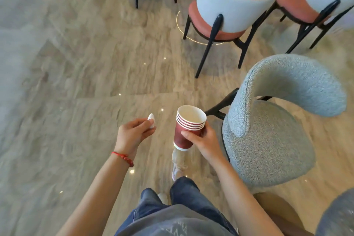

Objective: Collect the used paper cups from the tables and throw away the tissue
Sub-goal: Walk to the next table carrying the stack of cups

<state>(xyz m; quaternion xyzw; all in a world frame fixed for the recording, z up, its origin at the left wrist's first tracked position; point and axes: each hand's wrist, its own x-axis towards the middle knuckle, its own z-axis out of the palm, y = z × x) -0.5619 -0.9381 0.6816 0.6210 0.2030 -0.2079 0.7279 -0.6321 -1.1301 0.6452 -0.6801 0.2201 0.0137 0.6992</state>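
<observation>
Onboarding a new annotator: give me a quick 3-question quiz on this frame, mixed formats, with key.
1. True or false: the stack of red paper cups is in the left hand.
2. What does the left hand hold? A) crumpled white tissue B) a spoon C) nothing
3. Fill in: the nearest chair, beside the right hand, is upholstered in ____ fabric.

Key: 1 false, the right hand grips the stack. 2 A. 3 grey; see the grey chair.
</observation>
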